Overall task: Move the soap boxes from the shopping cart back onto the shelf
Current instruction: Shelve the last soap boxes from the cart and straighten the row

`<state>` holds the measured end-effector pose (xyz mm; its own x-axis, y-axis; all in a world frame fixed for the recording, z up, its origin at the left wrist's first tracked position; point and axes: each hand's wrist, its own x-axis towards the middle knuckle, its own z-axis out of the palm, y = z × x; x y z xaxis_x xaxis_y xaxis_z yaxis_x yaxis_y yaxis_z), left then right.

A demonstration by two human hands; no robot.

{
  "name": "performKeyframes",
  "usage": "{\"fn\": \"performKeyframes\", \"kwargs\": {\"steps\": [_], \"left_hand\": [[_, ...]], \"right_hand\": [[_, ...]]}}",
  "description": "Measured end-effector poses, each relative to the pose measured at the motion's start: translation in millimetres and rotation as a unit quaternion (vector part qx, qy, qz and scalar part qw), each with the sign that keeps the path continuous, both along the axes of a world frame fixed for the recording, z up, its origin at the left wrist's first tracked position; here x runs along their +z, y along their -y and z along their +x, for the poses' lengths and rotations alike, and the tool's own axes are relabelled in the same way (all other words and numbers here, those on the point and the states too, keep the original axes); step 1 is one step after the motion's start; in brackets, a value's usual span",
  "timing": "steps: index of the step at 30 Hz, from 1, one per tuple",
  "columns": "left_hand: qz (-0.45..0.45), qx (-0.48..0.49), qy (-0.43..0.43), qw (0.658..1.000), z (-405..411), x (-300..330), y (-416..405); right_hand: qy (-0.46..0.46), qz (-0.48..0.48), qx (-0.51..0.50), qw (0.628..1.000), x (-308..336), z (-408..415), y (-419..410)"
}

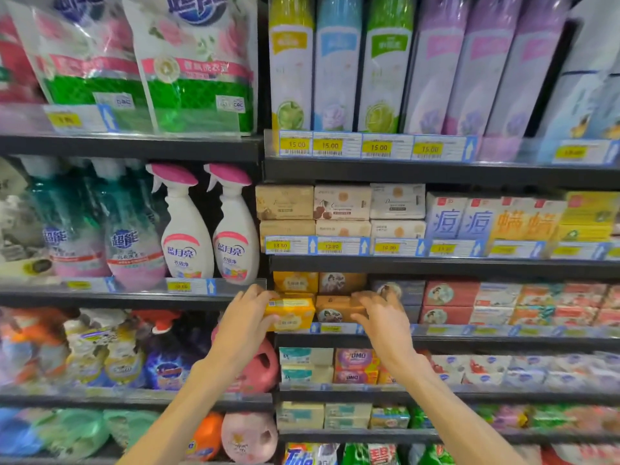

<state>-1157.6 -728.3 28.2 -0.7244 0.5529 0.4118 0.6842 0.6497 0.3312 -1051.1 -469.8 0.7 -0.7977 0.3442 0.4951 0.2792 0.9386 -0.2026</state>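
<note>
Both arms reach up to the soap shelf (469,340) in the middle of the view. My left hand (250,315) grips a yellow soap box (292,313) at the shelf's front left corner, fingers over its top and left end. My right hand (379,313) grips a brown soap box (337,308) right beside the yellow one, fingers curled over its right end. More yellow boxes (295,282) and brown boxes (340,282) are stacked just behind them. The shopping cart is out of view.
Red and orange soap boxes (449,302) fill the same shelf to the right. Spray bottles (186,229) stand on the left shelf above my left hand. Pale soap packs (342,203) sit one shelf higher, packaged soaps (355,365) one shelf lower.
</note>
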Motion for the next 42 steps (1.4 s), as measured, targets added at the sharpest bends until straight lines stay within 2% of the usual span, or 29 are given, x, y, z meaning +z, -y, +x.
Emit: {"fn": "performKeyframes", "kwargs": {"steps": [4, 12, 17, 22, 26, 33, 42], "left_hand": [[0.0, 0.014, -0.026, 1.0, 2.1, -1.5, -10.1], [-0.059, 0.038, -0.132, 0.989, 7.6, 7.1, -31.4], [-0.16, 0.068, -0.158, 0.972, 2.0, 3.2, -41.6], [-0.215, 0.082, -0.158, 0.96, 2.7, -6.3, -39.3], [-0.256, 0.09, -0.158, 0.949, 5.7, -7.1, -42.1], [-0.238, 0.081, -0.161, 0.954, 8.1, -11.0, -52.0], [-0.194, 0.064, -0.187, 0.961, -7.0, -20.4, -58.0]], "right_hand": [[0.04, 0.107, -0.026, 0.993, -10.6, -8.2, -5.0], [0.089, 0.176, -0.058, 0.979, -12.2, -13.3, -6.3], [0.1, 0.182, -0.053, 0.977, -13.6, -14.8, -4.7], [0.109, 0.16, -0.058, 0.979, -12.2, -14.7, -2.1], [0.082, 0.159, -0.032, 0.983, -5.1, -17.4, 7.5], [0.117, 0.143, 0.013, 0.983, -4.2, -30.7, 19.3], [0.12, 0.133, 0.043, 0.983, -5.9, -31.5, 8.5]]}}
